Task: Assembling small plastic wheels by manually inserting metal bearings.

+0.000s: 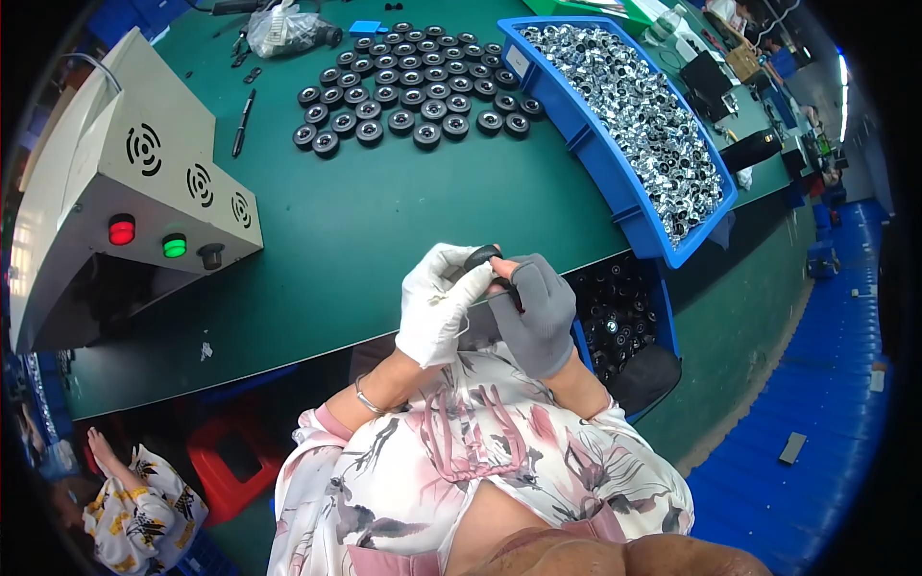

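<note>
Blouse, nearest the camera: white cloth with a pink and grey floral print (384,480), filling the lower middle; the forearms reach forward from it.
Piece in hand: a small round black disc with a thick rim (483,256), held up in front of the chest, near the table's close edge.
White-gloved left hand (437,298): thumb and fingers pinch the disc from its left side.
Grey-gloved right hand (538,312): bare fingertips bent in against the disc; whether they grip or only press, I cannot tell. Another dark edge shows below them, too shaded to name.
Handling: probably light and stiff, its rim perhaps rubbery and grippy, hardly fragile; best held by the outer rim, leaving both faces free.
Wheels: many black discs with silvery centres (412,79), spread face up across the green tabletop (403,202), beyond the hands.
Right side: a long blue plastic tray (605,168) heaped with shiny metal parts (634,115); its high wall would block a low sideways reach.
Lower right: a blue bin (663,317) of dark round parts, beside the table edge.
Left side: a bulky cream metal machine (173,144) with red and green lamps, limiting elbow room; a black pen (244,123) lies beyond.
</note>
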The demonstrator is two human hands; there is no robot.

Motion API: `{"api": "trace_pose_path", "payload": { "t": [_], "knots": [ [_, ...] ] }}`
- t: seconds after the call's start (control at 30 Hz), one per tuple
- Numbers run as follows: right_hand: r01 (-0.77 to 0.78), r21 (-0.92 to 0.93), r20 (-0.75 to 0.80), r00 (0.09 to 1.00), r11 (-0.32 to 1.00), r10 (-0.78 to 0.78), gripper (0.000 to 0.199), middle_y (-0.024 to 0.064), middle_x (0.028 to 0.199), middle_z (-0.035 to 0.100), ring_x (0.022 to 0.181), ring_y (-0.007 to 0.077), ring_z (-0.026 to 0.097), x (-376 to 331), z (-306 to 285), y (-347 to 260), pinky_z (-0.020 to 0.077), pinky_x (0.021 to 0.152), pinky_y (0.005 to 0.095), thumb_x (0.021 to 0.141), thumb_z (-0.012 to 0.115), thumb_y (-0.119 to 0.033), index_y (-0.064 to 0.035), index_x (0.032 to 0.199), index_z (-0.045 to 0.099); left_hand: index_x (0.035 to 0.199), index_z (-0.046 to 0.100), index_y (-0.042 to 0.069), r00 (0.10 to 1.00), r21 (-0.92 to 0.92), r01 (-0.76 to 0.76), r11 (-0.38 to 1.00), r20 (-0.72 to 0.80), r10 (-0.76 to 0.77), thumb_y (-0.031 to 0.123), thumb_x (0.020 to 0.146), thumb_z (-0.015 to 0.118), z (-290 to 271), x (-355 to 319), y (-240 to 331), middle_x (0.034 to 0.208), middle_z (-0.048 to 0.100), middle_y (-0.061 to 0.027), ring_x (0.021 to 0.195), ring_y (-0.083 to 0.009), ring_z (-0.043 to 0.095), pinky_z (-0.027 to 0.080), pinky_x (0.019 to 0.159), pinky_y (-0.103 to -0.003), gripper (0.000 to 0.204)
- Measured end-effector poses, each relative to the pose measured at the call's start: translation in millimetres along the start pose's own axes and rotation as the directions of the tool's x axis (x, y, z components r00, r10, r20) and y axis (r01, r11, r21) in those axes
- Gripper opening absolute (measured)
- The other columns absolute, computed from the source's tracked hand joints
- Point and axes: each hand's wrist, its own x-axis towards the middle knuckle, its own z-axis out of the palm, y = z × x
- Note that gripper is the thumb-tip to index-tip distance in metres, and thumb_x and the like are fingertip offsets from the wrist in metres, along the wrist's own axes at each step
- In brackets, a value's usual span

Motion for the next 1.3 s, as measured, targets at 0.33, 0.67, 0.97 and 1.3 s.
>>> {"api": "trace_pose_path", "payload": {
  "t": [0.33,0.67,0.97,1.3],
  "knots": [
    [-0.43,0.626,0.235,0.9,0.651,0.368,0.035,0.0075,0.114,0.058,0.102,0.0141,0.059,14.5,-12.1,12.3,0.0496,0.089,0.0275,0.082,0.075,0.002,0.0023,0.115,0.064,0.116,0.061,-0.004,0.986,0.243,-0.168,0.955,0.05,0.161,0.003,0.092,0.072,-3.6,0.6,-4.2,0.108,0.069,-0.0082,0.096,-0.0132,0.067,0.053,0.086,-0.027,0.027],
    [-0.444,0.723,0.229,0.877,0.528,0.423,0.024,0.0056,0.106,0.061,0.094,0.0108,0.058,2.7,1.3,13.0,0.0491,0.085,0.025,0.088,0.074,-0.005,0.0012,0.106,0.059,0.111,0.059,-0.004,0.896,0.236,-0.441,0.866,0.18,0.407,-0.002,0.093,0.067,-1.5,3.8,-4.2,0.108,0.054,-0.0089,0.089,-0.0143,0.065,0.056,0.078,-0.025,0.02],
    [-0.388,0.705,0.192,0.911,0.595,0.366,0.026,0.0064,0.101,0.059,0.088,0.0115,0.062,12.6,6.1,6.4,0.054,0.078,0.0248,0.087,0.071,0.004,0.005,0.11,0.059,0.108,0.06,-0.003,0.865,0.37,-0.5,0.783,0.163,0.475,-0.001,0.096,0.063,-7.6,7.1,0.2,0.1,0.056,-0.0081,0.076,-0.0126,0.063,0.054,0.059,-0.023,0.013],
    [-0.408,0.66,0.157,0.896,0.631,0.416,0.025,0.0051,0.099,0.062,0.093,0.0119,0.062,0.0,22.8,15.4,0.0508,0.082,0.0258,0.082,0.074,0.006,0.0026,0.106,0.067,0.111,0.065,-0.003,0.91,0.36,-0.41,0.838,0.108,0.399,0.002,0.093,0.068,-12.2,14.1,-0.6,0.105,0.062,-0.0089,0.091,-0.0146,0.063,0.053,0.076,-0.025,0.019]
  ]
}}
